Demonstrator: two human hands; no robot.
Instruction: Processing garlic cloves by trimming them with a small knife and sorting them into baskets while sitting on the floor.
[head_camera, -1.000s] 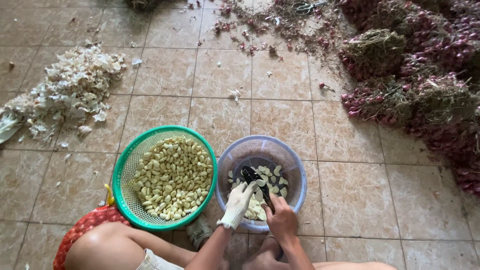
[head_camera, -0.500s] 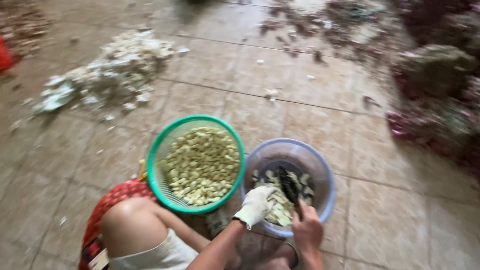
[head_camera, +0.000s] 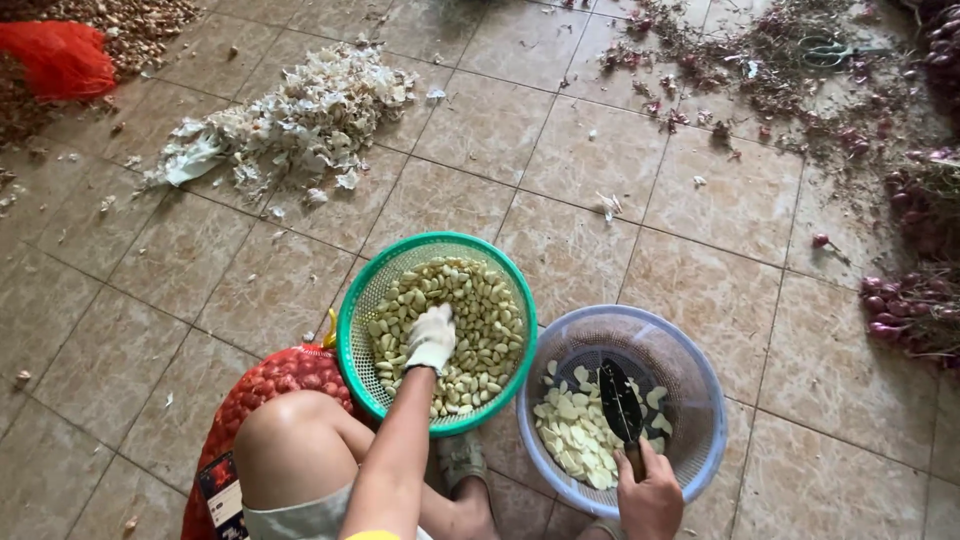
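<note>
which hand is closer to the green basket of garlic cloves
Left. The gloved left hand rests on the cloves inside the green basket; the bare right hand is off to its right, holding a knife over the blue basket.

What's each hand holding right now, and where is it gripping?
The right hand grips a dark knife by its handle, blade over the blue basket. The gloved left hand rests on peeled garlic; whether it holds any cannot be told.

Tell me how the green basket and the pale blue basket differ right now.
The green basket holds whole peeled garlic cloves, heaped nearly full; the pale blue basket holds fewer, flat-cut garlic pieces on one side. The gloved left hand rests in the green one; the bare right hand holds a dark knife over the blue one. Both are round perforated plastic baskets on the tiled floor.
</note>
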